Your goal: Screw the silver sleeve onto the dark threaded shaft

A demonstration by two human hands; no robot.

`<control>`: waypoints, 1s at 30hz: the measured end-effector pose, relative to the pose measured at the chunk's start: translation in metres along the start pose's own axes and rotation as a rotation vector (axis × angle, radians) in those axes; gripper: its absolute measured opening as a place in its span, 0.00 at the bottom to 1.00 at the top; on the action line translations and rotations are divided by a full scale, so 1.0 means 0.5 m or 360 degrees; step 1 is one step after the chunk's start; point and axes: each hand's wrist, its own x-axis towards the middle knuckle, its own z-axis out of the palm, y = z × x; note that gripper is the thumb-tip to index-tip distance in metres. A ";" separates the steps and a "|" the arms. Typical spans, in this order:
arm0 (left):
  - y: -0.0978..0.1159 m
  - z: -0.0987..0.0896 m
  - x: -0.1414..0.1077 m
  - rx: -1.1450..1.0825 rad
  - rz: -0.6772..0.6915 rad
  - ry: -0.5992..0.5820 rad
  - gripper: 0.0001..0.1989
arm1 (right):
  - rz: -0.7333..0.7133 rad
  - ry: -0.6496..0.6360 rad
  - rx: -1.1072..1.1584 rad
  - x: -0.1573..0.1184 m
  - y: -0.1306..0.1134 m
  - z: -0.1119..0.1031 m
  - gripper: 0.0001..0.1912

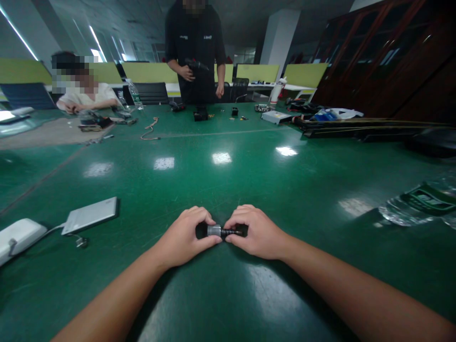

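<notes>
Low over the green table, my left hand (188, 236) grips a short silver-grey metal cylinder (214, 231) between thumb and fingers. Out of its right end runs a dark ribbed shaft (233, 232), thinner than the cylinder and narrowing toward a brownish tip. Thumb and forefinger of my right hand (258, 232) close around this shaft near where it meets the cylinder. Both parts lie in one line, roughly level. Whether they are joined or only pressed together I cannot tell. My fingertips cover part of each.
On the left lie a flat silver box (90, 216) and a white cabled device (21, 237). A clear bottle (420, 204) lies at right. Dark long strips (356, 127) and a grey metal case (276, 117) sit farther back. One person stands across the table (199, 142); another sits at far left.
</notes>
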 end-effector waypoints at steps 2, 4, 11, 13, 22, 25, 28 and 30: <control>0.000 0.000 0.001 0.0004 0.0004 -0.0002 0.11 | 0.0006 -0.0004 0.0005 0.000 -0.001 -0.001 0.06; 0.001 -0.001 0.001 0.0005 0.0010 -0.0010 0.11 | 0.0012 -0.0011 0.0007 0.001 -0.002 -0.001 0.06; 0.004 -0.002 0.001 -0.0042 -0.0016 0.0033 0.10 | 0.0061 0.0034 -0.0067 0.002 0.001 -0.002 0.05; 0.002 -0.001 0.001 -0.0040 -0.0037 0.0061 0.10 | 0.0094 0.0063 -0.0102 0.002 0.004 -0.002 0.04; -0.005 0.002 0.002 -0.0035 -0.0081 0.0112 0.10 | 0.0138 0.0111 -0.0132 0.001 0.011 -0.005 0.04; -0.005 0.002 0.001 -0.0034 -0.0097 0.0121 0.10 | 0.0144 0.0116 -0.0119 0.002 0.012 -0.005 0.04; -0.005 0.003 0.001 -0.0029 -0.0112 0.0129 0.09 | 0.0140 0.0116 -0.0120 0.003 0.012 -0.007 0.04; -0.007 0.004 0.001 -0.0019 -0.0122 0.0136 0.09 | 0.0160 0.0117 -0.0144 0.004 0.012 -0.009 0.04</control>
